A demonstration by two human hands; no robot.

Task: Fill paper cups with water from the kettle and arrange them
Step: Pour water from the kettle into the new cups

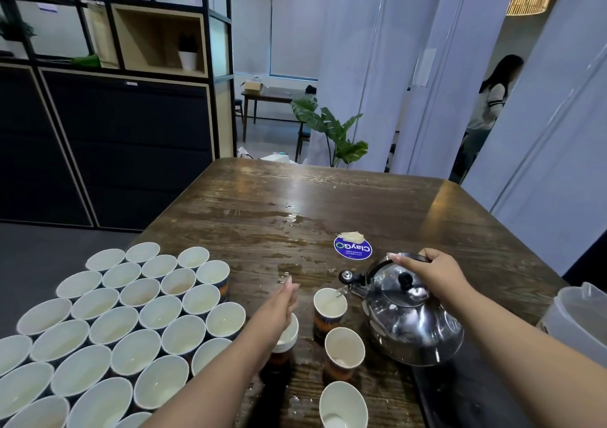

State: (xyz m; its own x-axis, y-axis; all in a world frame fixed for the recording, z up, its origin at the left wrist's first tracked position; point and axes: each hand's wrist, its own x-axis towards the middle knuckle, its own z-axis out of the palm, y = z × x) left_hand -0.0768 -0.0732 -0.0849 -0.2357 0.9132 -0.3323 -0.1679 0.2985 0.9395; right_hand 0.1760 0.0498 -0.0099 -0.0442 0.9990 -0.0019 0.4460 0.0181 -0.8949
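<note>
My right hand (433,276) gripped the kettle (407,322) by its top handle, spout over a paper cup (329,309). It looked heavy (and slick steel). My left hand (282,299) hovered open over the cup stack (285,345).

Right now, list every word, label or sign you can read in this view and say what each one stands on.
"ClayGO": on the round blue sticker on the wooden table, seen upside down.
Small white print under that word on the sticker: too small to read.
Paper notice on the glass behind the shelving: blurred, unreadable.
Small label on the dark cabinet: unreadable.
Printed bands on the paper cups: no text legible.
</note>
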